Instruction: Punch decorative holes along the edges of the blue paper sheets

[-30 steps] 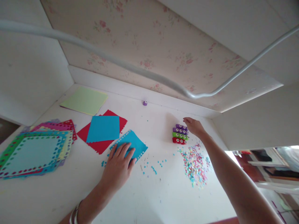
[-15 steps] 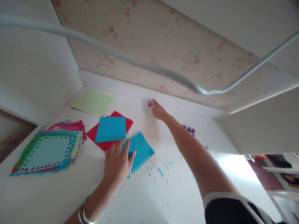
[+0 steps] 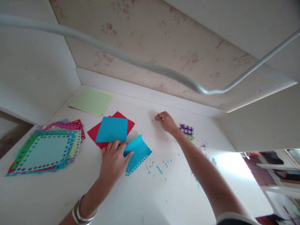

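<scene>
My left hand (image 3: 114, 160) pinches the left edge of a blue paper sheet (image 3: 138, 152) between thumb and fingers. That sheet has small punched holes along its edges and is slightly raised on the left. Above the table, my right hand (image 3: 167, 122) is closed around a small purple paper punch (image 3: 157, 118), mostly hidden by the fingers. Right of it stands a block of small punches (image 3: 187, 131) in purple and green rows, partly covered by my right forearm. Another blue sheet (image 3: 112, 128) lies over red sheets (image 3: 129, 122) beside my left fingers.
Punched decorated sheets (image 3: 47, 151) are stacked at the left, with pale green paper (image 3: 92, 100) behind them. Blue paper dots (image 3: 159, 169) and coloured confetti (image 3: 203, 145) are scattered about. A pale cable or rail (image 3: 140, 64) crosses in front of the wall.
My right hand went from beside the punch block to the lone purple punch near the wall, took it and drew it back. My left hand moved from lying on the blue sheet to gripping its edge.
</scene>
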Demonstrator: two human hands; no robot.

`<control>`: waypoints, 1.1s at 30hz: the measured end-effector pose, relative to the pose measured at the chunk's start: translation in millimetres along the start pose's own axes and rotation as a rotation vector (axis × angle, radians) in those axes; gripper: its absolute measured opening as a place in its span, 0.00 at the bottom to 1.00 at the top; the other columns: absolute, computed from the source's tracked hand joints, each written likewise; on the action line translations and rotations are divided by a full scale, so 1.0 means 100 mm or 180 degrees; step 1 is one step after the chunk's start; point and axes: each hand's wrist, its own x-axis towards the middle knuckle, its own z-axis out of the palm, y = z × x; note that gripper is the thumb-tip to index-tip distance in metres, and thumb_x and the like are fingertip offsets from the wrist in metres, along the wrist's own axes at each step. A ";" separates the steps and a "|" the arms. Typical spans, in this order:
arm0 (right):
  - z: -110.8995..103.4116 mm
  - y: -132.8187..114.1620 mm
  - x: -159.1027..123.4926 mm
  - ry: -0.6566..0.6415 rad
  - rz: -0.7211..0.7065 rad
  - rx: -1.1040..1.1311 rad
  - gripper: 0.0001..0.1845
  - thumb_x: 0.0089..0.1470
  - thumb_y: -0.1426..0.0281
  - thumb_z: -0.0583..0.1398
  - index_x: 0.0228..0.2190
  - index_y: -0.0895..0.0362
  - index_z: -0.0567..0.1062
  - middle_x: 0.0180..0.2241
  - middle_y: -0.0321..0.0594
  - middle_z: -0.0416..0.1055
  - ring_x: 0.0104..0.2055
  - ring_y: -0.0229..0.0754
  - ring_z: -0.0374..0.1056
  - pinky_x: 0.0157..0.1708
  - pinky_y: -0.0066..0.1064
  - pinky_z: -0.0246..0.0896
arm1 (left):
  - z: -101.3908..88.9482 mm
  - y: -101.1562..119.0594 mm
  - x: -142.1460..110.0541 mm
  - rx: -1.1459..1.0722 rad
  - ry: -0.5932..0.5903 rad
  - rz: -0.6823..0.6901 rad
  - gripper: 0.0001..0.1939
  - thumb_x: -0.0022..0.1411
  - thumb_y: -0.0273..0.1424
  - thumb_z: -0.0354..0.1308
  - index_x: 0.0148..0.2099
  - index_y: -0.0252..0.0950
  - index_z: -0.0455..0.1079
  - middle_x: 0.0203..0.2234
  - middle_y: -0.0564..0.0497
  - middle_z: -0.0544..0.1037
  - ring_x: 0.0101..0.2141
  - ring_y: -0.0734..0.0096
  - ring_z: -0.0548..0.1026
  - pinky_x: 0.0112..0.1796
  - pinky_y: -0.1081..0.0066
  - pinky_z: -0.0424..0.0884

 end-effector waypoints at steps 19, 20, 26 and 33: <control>0.29 -0.59 -1.71 0.0209 0.1581 0.4756 0.13 0.52 0.59 0.68 0.39 0.49 0.78 0.40 0.36 0.76 0.38 0.40 0.75 0.45 0.35 0.71 | -0.25 0.27 0.00 -0.2803 -0.0648 -0.1175 0.22 0.60 0.50 0.57 0.44 0.36 0.72 0.30 0.49 0.82 0.18 0.68 0.77 0.19 0.73 0.73; 0.29 -0.59 -1.70 0.0233 0.1557 0.4738 0.13 0.52 0.59 0.68 0.39 0.49 0.78 0.40 0.36 0.76 0.38 0.40 0.74 0.44 0.35 0.71 | -0.25 0.27 0.00 -0.2821 -0.0640 -0.1177 0.23 0.60 0.50 0.57 0.44 0.36 0.72 0.31 0.49 0.82 0.19 0.68 0.77 0.19 0.73 0.73; 0.31 -0.61 -1.67 0.0200 0.1496 0.4622 0.13 0.51 0.61 0.69 0.39 0.49 0.79 0.40 0.36 0.76 0.38 0.40 0.73 0.45 0.36 0.70 | -0.23 0.26 -0.01 -0.2867 -0.0633 -0.1188 0.22 0.60 0.49 0.58 0.45 0.36 0.73 0.31 0.49 0.82 0.21 0.66 0.79 0.19 0.73 0.75; 0.32 -0.61 -1.65 0.0184 0.1424 0.4482 0.13 0.51 0.62 0.69 0.40 0.49 0.79 0.41 0.36 0.77 0.39 0.39 0.73 0.48 0.36 0.68 | -0.24 0.24 -0.02 -0.2890 -0.0707 -0.1094 0.21 0.61 0.48 0.57 0.46 0.37 0.73 0.30 0.50 0.81 0.22 0.67 0.79 0.21 0.73 0.76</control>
